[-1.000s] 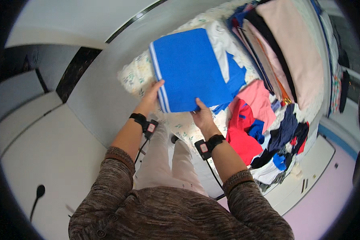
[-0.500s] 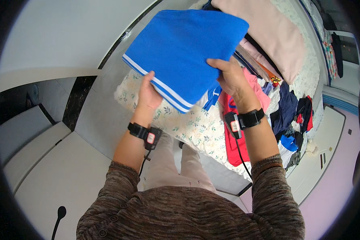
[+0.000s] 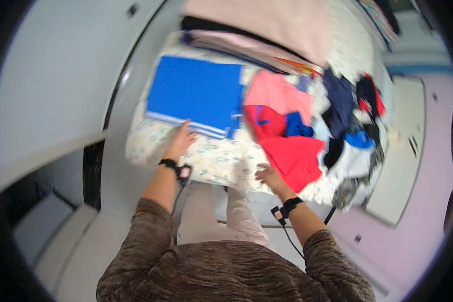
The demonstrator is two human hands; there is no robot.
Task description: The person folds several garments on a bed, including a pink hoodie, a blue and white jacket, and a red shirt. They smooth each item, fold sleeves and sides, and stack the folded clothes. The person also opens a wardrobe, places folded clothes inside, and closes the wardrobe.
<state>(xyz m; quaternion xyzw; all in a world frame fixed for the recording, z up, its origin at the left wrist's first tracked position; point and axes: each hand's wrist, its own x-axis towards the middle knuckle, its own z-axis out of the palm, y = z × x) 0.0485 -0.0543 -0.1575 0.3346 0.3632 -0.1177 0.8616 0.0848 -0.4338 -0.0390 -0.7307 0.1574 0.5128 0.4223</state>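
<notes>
On the near left part of the bed, floral sheet (image 3: pixel 221 158) under everything: folded blue garment (image 3: pixel 196 90) lying flat, white-striped hem toward the person. Left hand (image 3: pixel 181 141) is at that hem, fingers loosely extended, index reaching onto the stripes; no grip around the cloth visible. Motion blur, so can't tell if it's pressing or just grazing. Right hand (image 3: pixel 270 177) is low over the sheet near the bed's edge, fingers half curled, holding nothing, just left of a rumpled red garment (image 3: pixel 292 156).

Surface: stack of folded clothes beyond the blue one, pale pink piece (image 3: pixel 259 22) on top. Coral-pink garment (image 3: pixel 272 90) right of the blue, above the red. Navy garment (image 3: pixel 337 95) and a loose heap farther right.

Room: grey floor (image 3: pixel 116 156) along the bed's left side, lilac wall (image 3: pixel 352 221) and white panel (image 3: pixel 400 151) at right.
</notes>
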